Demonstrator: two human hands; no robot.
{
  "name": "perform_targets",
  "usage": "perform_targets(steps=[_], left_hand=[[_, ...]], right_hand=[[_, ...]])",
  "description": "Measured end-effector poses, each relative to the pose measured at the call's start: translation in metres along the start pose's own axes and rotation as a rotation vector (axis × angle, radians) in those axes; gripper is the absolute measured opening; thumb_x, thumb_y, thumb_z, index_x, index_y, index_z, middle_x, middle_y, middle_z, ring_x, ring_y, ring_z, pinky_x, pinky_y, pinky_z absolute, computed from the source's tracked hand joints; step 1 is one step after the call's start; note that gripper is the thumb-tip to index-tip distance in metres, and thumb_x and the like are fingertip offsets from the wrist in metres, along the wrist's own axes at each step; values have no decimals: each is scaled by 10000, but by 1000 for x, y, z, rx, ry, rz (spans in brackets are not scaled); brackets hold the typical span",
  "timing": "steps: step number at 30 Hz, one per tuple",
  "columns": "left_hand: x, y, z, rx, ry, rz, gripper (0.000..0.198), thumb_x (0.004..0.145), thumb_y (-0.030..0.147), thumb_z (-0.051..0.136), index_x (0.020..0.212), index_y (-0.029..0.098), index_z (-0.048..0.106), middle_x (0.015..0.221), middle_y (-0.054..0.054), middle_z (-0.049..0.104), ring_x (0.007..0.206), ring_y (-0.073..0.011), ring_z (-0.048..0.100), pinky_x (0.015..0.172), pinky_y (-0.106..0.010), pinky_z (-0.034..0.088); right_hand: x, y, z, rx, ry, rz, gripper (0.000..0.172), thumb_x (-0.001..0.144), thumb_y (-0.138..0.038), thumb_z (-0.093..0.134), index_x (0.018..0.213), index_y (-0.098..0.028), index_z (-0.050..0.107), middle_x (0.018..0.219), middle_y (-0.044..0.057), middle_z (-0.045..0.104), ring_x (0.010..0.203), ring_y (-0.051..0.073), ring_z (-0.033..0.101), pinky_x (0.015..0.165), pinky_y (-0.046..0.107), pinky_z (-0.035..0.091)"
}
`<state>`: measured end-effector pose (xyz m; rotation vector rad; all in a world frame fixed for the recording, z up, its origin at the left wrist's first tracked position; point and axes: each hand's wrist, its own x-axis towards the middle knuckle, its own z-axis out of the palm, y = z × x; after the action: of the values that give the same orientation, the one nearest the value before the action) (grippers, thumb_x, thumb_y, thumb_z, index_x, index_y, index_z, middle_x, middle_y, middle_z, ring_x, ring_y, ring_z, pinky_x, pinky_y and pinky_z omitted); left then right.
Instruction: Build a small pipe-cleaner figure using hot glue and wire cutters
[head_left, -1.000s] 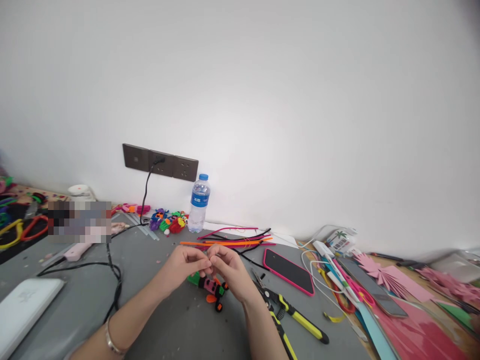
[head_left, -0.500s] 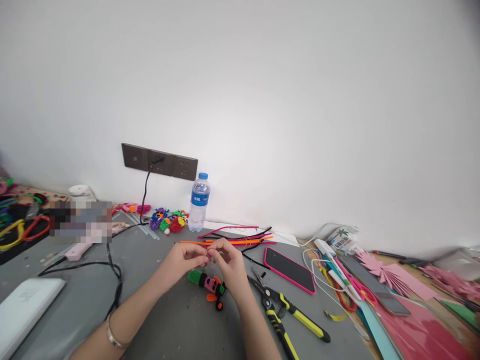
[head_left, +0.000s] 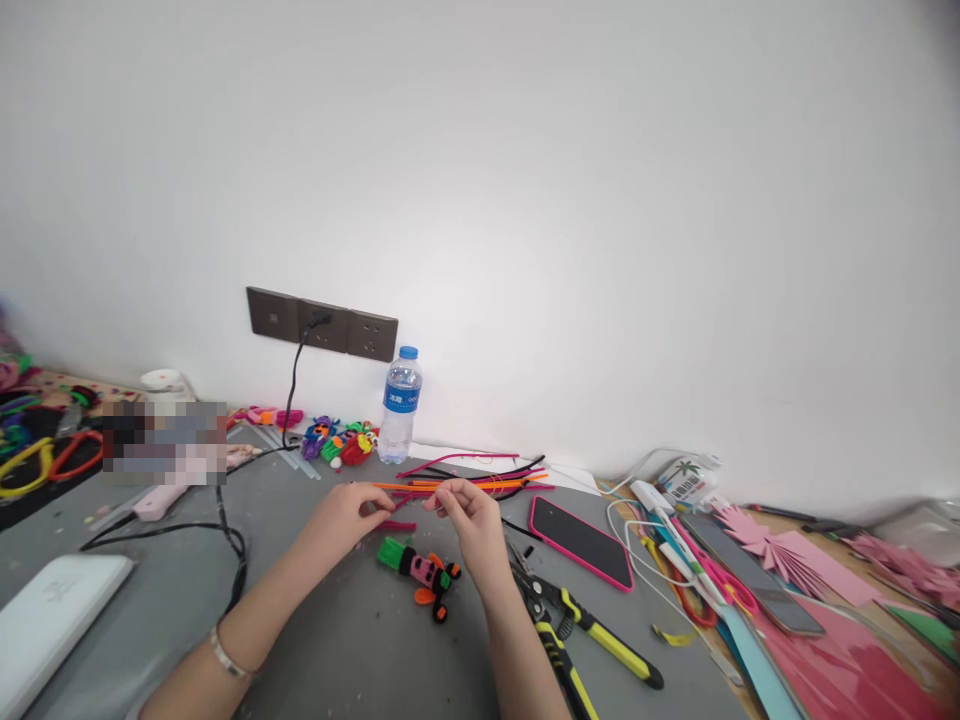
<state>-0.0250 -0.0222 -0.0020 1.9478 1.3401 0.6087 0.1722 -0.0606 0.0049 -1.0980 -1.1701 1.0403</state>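
My left hand (head_left: 358,515) is closed at the centre of the grey table mat, with a short dark pink piece (head_left: 397,525) showing at its fingertips. To its right, my right hand (head_left: 466,515) has thumb and forefinger pinched together; what they hold, if anything, is too small to name. A figure of green, pink, black and orange fuzzy stems (head_left: 421,572) lies on the mat just below both hands. Behind the hands is a bundle of orange, dark pink and black stems (head_left: 487,483), partly covered by my fingers.
Yellow-and-black pliers (head_left: 600,635) and a pink-edged phone (head_left: 581,540) lie right of my right arm. A water bottle (head_left: 400,410) stands by the wall, beside small fuzzy figures (head_left: 356,445). A black cable (head_left: 238,560) and a white device (head_left: 60,620) are at left.
My hands have moved apart, the left one leftward and the right one slightly right. The dark pink piece at the left fingertips now shows, and more of the fuzzy figure is visible.
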Motion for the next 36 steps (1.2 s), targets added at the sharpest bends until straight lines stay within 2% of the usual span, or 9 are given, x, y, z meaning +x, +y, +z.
perform_targets(steps=[6,10,14,17,21,26,28,31,36], left_hand=[[1,-2,3,214,-45,23,143,732,253,602,749,230,743,852,-46,704,791,-230,633,638,-268,408],[0,-2,5,266,-62,29,162,763,217,572,764,240,733,858,-39,700,786,-216,630,625,-262,393],[-1,1,5,262,-13,64,188,813,246,509,772,224,691,823,-35,698,722,-206,623,619,-271,394],[-1,3,5,107,30,81,198,848,307,467,788,221,635,756,-16,702,666,-199,632,591,-267,406],[-1,11,5,-269,43,58,210,866,397,464,806,213,545,774,-29,729,694,-190,658,634,-269,465],[-8,28,2,-670,-94,-85,314,822,500,574,860,189,555,944,-82,706,827,-191,641,602,-236,457],[-11,32,2,-805,-142,-117,323,782,495,643,847,184,583,867,-52,659,803,-172,620,590,-219,453],[-13,34,5,-934,-169,-127,306,741,454,713,813,179,600,712,9,561,701,-129,573,582,-211,453],[-11,33,9,-978,-139,-188,348,684,427,773,856,176,603,701,24,575,632,-104,560,555,-209,450]], right_hand=[[0,2,1,-13,-8,36,263,756,-427,672,716,-169,643,641,45,699,598,156,598,582,265,445],[4,13,1,62,20,75,286,706,-443,711,744,-166,652,603,23,678,491,117,518,487,239,391],[6,20,0,148,36,96,341,686,-454,739,862,-169,676,666,31,703,540,132,564,545,259,445],[5,19,-2,213,38,132,356,682,-432,760,908,-170,673,781,62,737,639,156,626,630,278,484],[3,15,-2,273,9,179,293,699,-412,756,841,-167,681,890,82,738,729,166,649,641,261,481],[-1,9,1,235,-14,200,253,677,-387,775,797,-175,704,733,17,678,629,124,570,585,230,437],[-2,6,3,232,-37,202,271,654,-377,793,817,-177,708,686,-1,653,578,110,530,569,231,425],[-4,3,6,241,-72,203,279,637,-371,806,814,-179,708,674,-8,646,576,105,516,565,225,415],[-5,4,8,226,-125,205,242,657,-374,790,761,-168,716,671,-1,648,583,106,514,565,225,404]])
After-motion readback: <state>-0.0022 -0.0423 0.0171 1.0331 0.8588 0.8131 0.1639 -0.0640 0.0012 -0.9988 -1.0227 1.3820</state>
